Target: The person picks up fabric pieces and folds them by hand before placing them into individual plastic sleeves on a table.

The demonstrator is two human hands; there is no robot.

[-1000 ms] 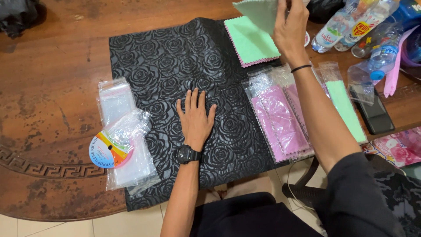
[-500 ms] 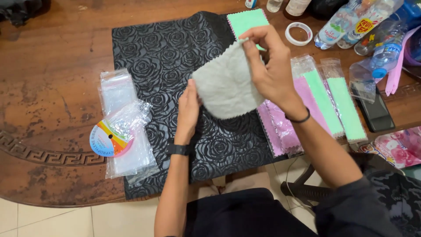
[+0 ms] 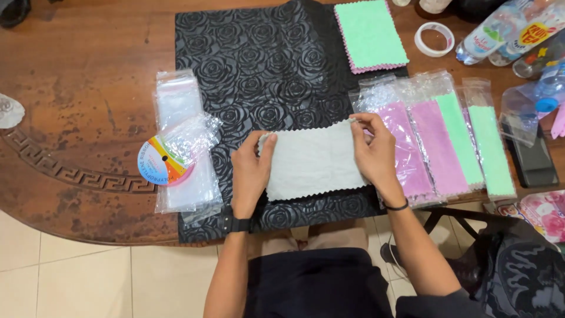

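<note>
Cloth of a pale grey-white [image 3: 315, 160], cut with a pinked zigzag edge, is held spread between both hands over the near part of a black mat embossed with roses [image 3: 253, 65]. Its long axis runs left to right across the body, so that each short end is met by one hand. The left hand [image 3: 250, 174] is closed on the left end, thumb on top near the upper corner and the other digits hidden beneath, while the right hand [image 3: 374, 154] is pinched on the upper right corner, thumb and forefinger narrowed onto the edge. Neither hand is clearly nearer; the cloth lies between them and touches both. Whether the cloth rests flat on the mat or is lifted slightly off it cannot be told. Farther away on the mat a green cloth with a pink edge [image 3: 369, 32] is laid, well apart from the hands. Just beside the right hand, sleeved pink and green cloths [image 3: 447, 141] are ranged in clear bags. To the left, a stack of empty clear sleeves [image 3: 179, 106] is seen on the wooden table [image 3: 76, 88], with a round spool bearing a coloured label [image 3: 162, 161] on it. A roll of tape [image 3: 434, 39] and plastic bottles [image 3: 500, 32] are set at the far right.
</note>
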